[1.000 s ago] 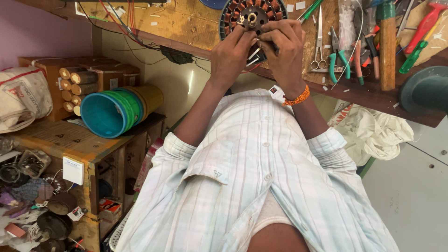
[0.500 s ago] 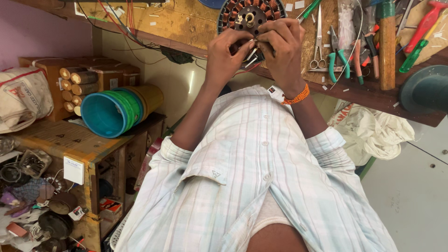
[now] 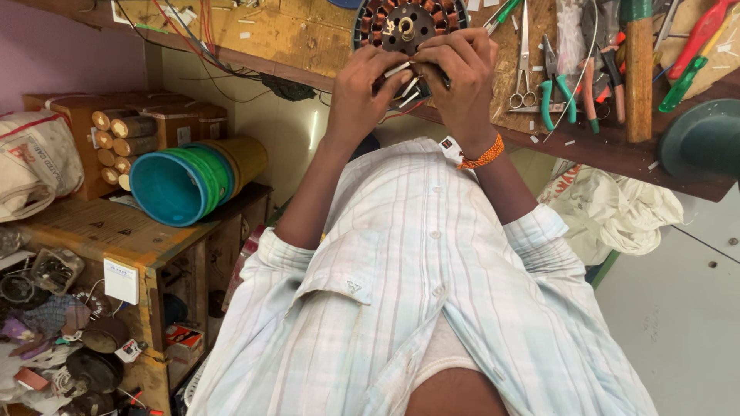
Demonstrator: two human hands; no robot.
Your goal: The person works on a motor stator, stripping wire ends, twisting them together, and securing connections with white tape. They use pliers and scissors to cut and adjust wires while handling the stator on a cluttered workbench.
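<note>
A round motor stator [image 3: 408,21] with copper windings and a dark hub lies on the wooden workbench [image 3: 308,38] at the top of the head view. My left hand [image 3: 361,85] and my right hand [image 3: 462,73] meet at its near edge. Both pinch the thin white-sleeved wire leads [image 3: 407,81] that come off the windings. An orange thread band [image 3: 482,158] circles my right wrist. My fingers cover the lower part of the stator. My pale striped shirt [image 3: 416,293] fills the lower middle.
Scissors [image 3: 524,69], green-handled pliers [image 3: 556,88], a wooden-handled tool [image 3: 638,73] and red and green screwdrivers lie right of the stator. Nested teal, green and yellow buckets [image 3: 185,181] lie on a side table at left. Below them sit motor parts. A white cloth [image 3: 617,212] hangs at right.
Both hands and the stator sit slightly higher in the view than before. My fingers have shifted on the wire leads, staying at the stator's near edge.
</note>
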